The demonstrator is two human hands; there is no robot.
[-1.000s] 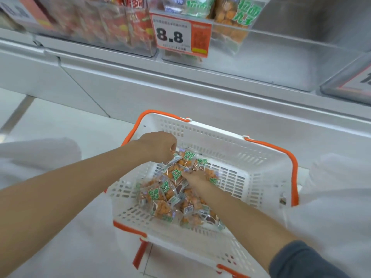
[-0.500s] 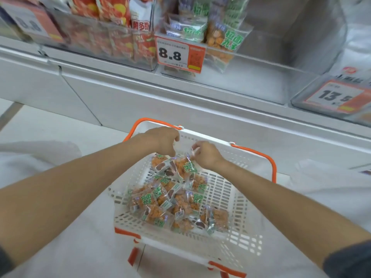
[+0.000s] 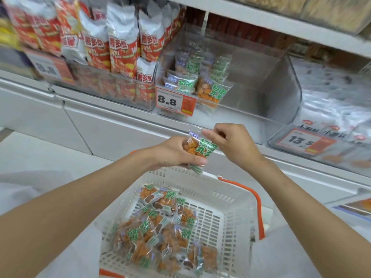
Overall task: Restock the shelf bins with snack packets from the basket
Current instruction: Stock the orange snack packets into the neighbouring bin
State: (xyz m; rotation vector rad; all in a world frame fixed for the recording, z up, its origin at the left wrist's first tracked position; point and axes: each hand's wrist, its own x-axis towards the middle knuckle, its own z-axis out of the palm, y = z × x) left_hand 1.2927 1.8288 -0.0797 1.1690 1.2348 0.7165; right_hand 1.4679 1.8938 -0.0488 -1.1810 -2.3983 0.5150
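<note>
My left hand (image 3: 172,151) grips snack packets (image 3: 197,149), clear wrappers with orange pieces and green print, above the far rim of the white basket (image 3: 226,199). My right hand (image 3: 232,143) pinches the top edge of the uppermost packet. Several more of the same packets (image 3: 160,229) lie in the basket. Above the hands, a clear shelf bin (image 3: 261,93) holds a few matching packets (image 3: 208,85) at its left end, behind an 8.8 price tag (image 3: 175,102).
Red and white snack bags (image 3: 112,43) fill the bin to the left. A bin of white packets (image 3: 333,109) with a 13.5 tag (image 3: 301,139) sits to the right. The basket has orange handles (image 3: 258,199). Another shelf runs above.
Both hands rose out of the basket with packets and now hold them together just below the clear bin. The view tilted upward toward the shelf.
</note>
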